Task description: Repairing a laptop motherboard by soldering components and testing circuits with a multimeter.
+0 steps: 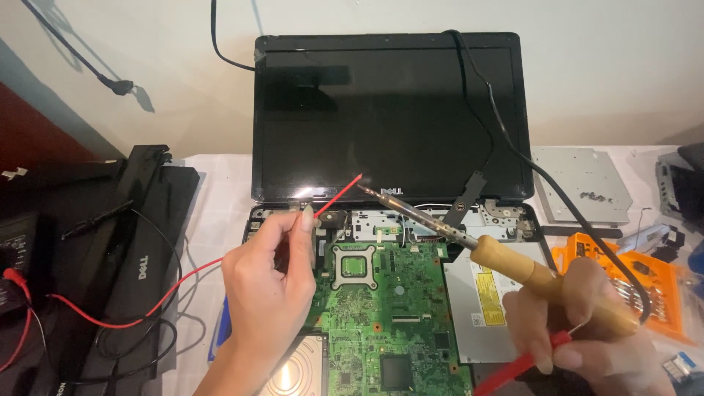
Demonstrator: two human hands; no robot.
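Observation:
My left hand [270, 273] pinches a thin red wire [339, 195] and holds its free end up in front of the dark laptop screen [381, 110]. My right hand [587, 330] grips the wooden handle of a soldering iron [447, 229], and a red probe [524, 361] is tucked under its fingers. The iron's metal tip sits almost against the wire's end, just above the hinge. Below both hands lies the opened laptop base with its green motherboard [389, 315] exposed.
A black keyboard panel [139, 249] and red and black leads lie at the left. A silver drive cover [579, 183] and an orange tool case [653, 286] sit at the right. The iron's black cord [506, 139] runs across the screen.

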